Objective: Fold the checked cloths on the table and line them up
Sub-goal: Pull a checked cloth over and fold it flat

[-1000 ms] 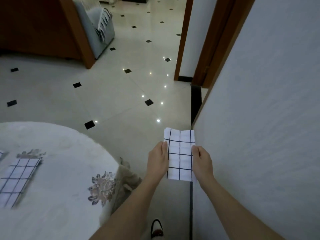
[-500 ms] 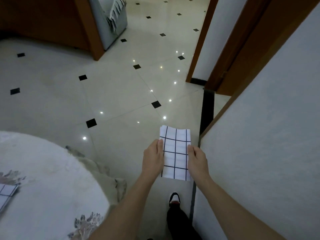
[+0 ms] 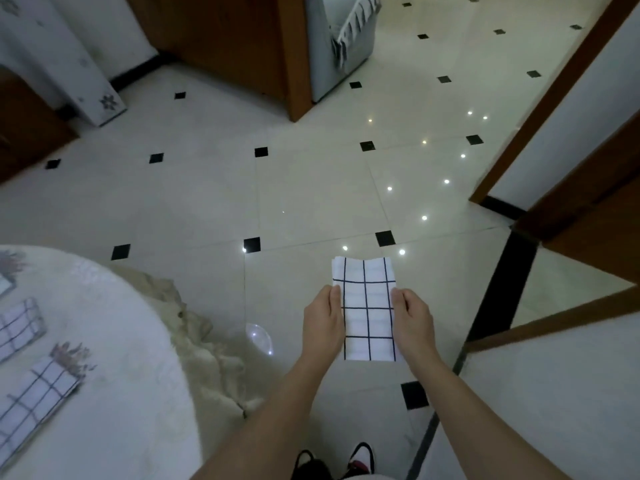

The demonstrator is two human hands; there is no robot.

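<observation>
A folded white cloth with dark check lines (image 3: 367,306) is held flat in the air over the tiled floor, to the right of the table. My left hand (image 3: 323,322) grips its left edge and my right hand (image 3: 412,322) grips its right edge. Two more folded checked cloths lie on the round table (image 3: 114,358) at the lower left, one (image 3: 34,400) near the front and one (image 3: 19,327) behind it. A third thing at the table's far left edge is cut off by the frame.
The table wears a white cloth with flower prints that hangs in folds at its right side. A white wall (image 3: 554,393) stands close on my right, with a wooden door frame (image 3: 554,98) beyond. A wooden partition (image 3: 294,57) and a grey sofa (image 3: 346,46) stand far ahead.
The view has swung left and the table with its cloths has come back into sight. My hands still hold the folded cloth the same way, now lower and nearer the frame's middle.
</observation>
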